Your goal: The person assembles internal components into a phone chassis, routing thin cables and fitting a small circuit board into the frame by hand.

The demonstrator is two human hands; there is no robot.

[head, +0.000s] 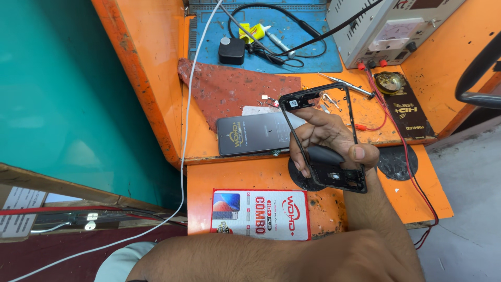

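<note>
My right hand (326, 133) holds a black phone middle frame (339, 179) upright over the front edge of the orange bench (156, 62). The index finger reaches through the frame's opening to its top bar. The thumb presses near the lower right corner. A dark rounded object (323, 154) also sits in the palm. Just left of the hand, a dark phone display (250, 134) lies flat on the bench. My left hand is out of sight. A bare limb (271, 258) crosses the bottom of the view.
A red-and-white package (261, 214) lies on the lower shelf. Behind are a worn red mat (235, 89), small screws, a metal screwdriver (347, 86), a blue work mat (292, 52) with tools, a grey power supply (386, 26) and red leads (404, 151). A white cable (188, 104) hangs at left.
</note>
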